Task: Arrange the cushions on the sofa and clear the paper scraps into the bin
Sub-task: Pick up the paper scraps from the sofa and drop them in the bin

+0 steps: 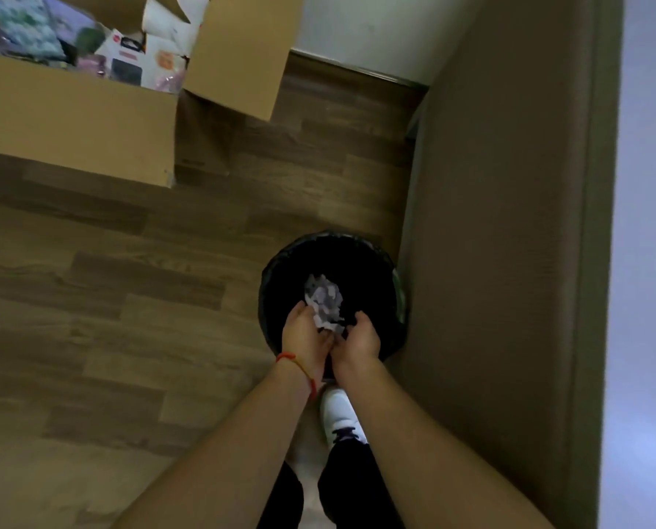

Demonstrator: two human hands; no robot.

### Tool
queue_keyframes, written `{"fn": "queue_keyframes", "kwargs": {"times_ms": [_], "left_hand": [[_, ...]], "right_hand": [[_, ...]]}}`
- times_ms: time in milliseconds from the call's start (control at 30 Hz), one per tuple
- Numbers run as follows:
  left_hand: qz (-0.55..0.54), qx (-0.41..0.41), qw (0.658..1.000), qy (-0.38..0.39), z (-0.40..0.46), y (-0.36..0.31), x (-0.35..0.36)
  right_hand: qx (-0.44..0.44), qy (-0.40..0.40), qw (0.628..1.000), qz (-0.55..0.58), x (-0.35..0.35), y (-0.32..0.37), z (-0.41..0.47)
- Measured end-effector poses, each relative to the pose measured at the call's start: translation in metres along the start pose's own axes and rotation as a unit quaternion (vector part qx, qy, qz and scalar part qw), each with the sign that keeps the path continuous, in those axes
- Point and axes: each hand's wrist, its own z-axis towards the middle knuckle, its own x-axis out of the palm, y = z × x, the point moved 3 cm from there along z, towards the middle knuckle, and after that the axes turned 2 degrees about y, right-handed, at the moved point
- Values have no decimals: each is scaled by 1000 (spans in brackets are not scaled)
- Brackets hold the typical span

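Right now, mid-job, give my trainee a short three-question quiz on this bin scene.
1. True or false: both hands are over the bin.
2. What sits between the left hand and right hand? A) a cushion B) paper scraps C) a shoe
3. Which wrist wears the red string?

Key: 1 true. 2 B; whether the scraps are still touching the hands or already dropping cannot be told. 3 the left.

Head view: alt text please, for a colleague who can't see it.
Both hands, left hand and right hand, cup crumpled paper scraps over a black-lined bin on wood flooring, beside a brown sofa. An open cardboard box sits behind.
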Motion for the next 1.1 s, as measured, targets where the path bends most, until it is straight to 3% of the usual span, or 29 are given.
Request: {"fn": "queue_keyframes", "kwargs": {"times_ms": [233,400,600,733,867,1000,1100], "left_hand": [[-64,16,998,12,-52,-20,10],[-19,87,996,14,-115,-54,29],[-56,149,985,70,-222,-110,78],[-7,216,965,148,-282,-141,133],[21,232,940,247,-333,-136,186],[97,207,934,274,-362,-101,231],[176,192,921,289,-371,-61,263]], "right_hand": [[3,1,1000,15,2,27,-63],[7,79,995,-52,15,58,-132],[-90,184,977,-60,35,131,-224],[-200,250,945,-67,31,197,-280],[-276,283,913,-100,3,263,-315],[-319,279,883,-200,-66,331,-318],[-323,230,891,-219,-137,381,-294]]}}
